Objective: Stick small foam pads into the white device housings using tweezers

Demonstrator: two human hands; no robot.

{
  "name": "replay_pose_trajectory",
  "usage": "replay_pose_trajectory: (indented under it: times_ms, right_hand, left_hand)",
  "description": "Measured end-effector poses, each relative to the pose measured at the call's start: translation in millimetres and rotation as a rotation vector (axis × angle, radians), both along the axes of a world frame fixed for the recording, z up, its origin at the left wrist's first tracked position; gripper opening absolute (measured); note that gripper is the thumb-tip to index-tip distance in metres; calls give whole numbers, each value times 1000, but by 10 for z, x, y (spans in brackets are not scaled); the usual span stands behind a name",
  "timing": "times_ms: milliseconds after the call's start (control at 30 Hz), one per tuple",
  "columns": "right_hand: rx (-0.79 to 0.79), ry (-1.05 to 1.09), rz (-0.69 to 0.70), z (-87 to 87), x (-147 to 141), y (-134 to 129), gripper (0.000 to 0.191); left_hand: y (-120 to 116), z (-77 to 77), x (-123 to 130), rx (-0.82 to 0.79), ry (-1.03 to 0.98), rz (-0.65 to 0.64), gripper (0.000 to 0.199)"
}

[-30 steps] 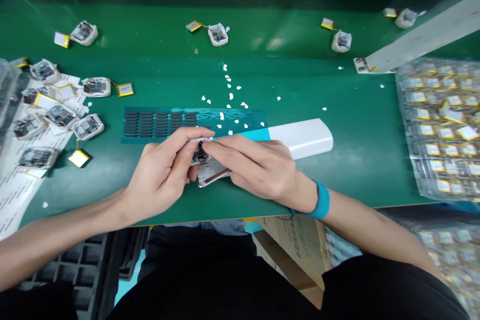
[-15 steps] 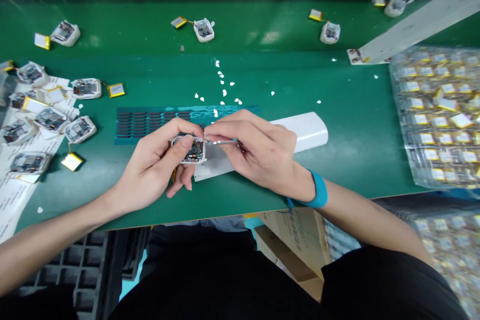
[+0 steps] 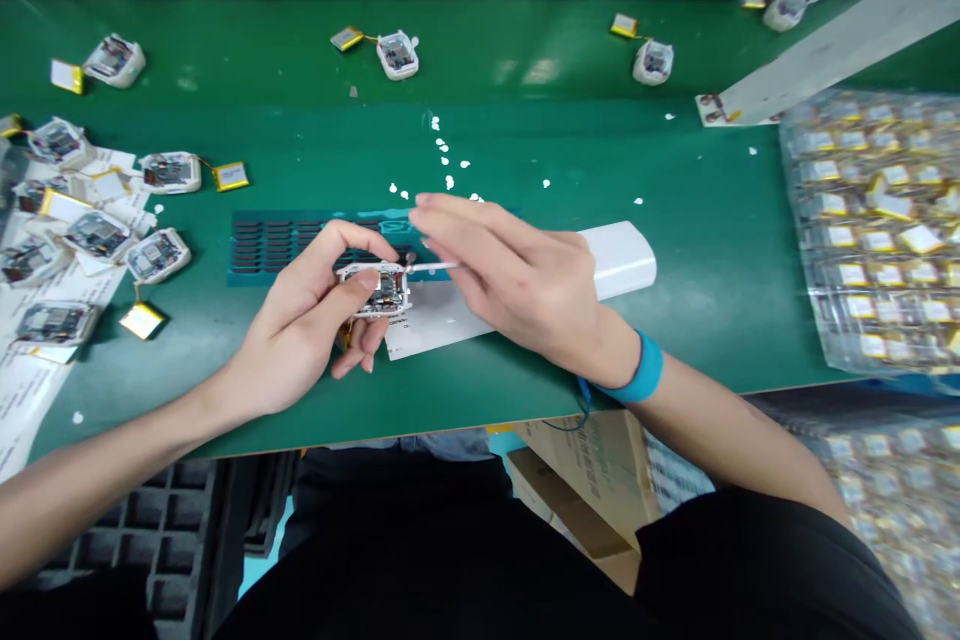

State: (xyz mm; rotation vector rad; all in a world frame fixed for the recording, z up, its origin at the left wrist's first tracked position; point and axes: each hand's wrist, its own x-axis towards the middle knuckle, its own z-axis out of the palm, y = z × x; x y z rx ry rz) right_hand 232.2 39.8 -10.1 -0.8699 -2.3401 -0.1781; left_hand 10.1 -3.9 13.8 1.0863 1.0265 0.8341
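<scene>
While our left hand (image 3: 300, 335) clamps its fingers (image 3: 349, 242) around a white-framed circuit module (image 3: 373, 290) just left of centre, our right hand (image 3: 517, 270) sits blurred beside it, its fingers (image 3: 450, 215) spread apart above a slim pointed tool (image 3: 433, 267) whose tip reaches the module's edge; whether they grip it, we cannot tell! Beneath lies a white paper sheet (image 3: 442, 325), with a white plastic bar (image 3: 622, 260) to the right and a dark teal slotted sheet (image 3: 277, 245) above, all on the green bench (image 3: 675, 170), and bagged yellow-labelled batteries (image 3: 877, 230) are piled at right.
</scene>
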Motion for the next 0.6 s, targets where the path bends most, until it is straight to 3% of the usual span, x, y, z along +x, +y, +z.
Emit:
replay_pose_trajectory:
  times_ms: [167,333,600]
  right_hand:
    - [136,-44,153,57,45,-6,31]
    - [95,-55,261,106,48,-41,29]
    - [41,-79,194,38,3,-95,36]
  left_hand:
    - [-15,-44,-5,56,4,-4,14]
    - [-46,-101,3,125,78,-27,17]
    - [-105,-194,-2,311,227,20,14]
